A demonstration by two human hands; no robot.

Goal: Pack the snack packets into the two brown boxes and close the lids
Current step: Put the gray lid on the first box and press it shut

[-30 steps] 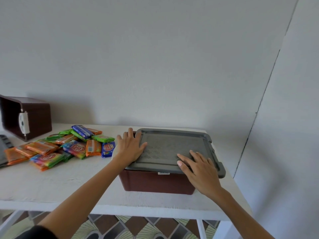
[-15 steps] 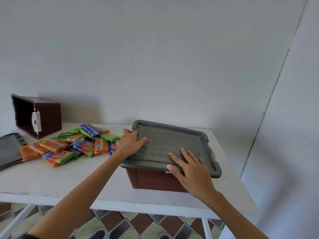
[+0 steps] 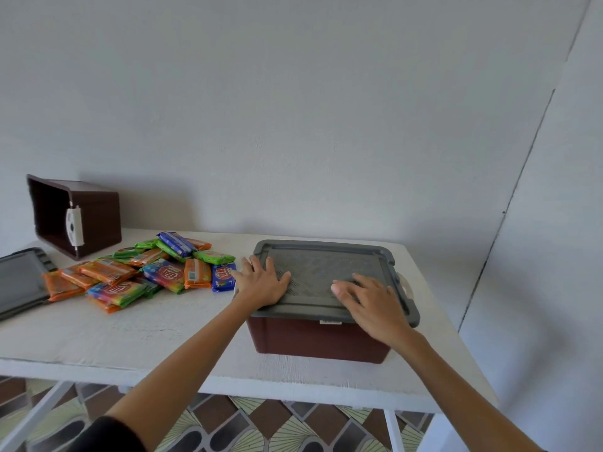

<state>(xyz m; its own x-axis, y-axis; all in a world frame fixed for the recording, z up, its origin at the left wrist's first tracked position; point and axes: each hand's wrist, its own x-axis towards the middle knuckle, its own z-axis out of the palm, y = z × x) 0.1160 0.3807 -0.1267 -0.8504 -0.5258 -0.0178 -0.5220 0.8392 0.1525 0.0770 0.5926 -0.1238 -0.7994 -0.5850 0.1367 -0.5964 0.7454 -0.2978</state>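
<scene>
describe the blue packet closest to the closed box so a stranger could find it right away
Start at the white table and find the heap of snack packets left of the lidded brown box. The small blue packet lies at the heap's right edge, beside the left hand, next to an orange one.

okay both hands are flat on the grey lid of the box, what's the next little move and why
Probably lift the left hand off the grey lid, which looks seated, and reach for the snack packets: they lie loose on the table, and the second brown box lies tipped and open.
</scene>
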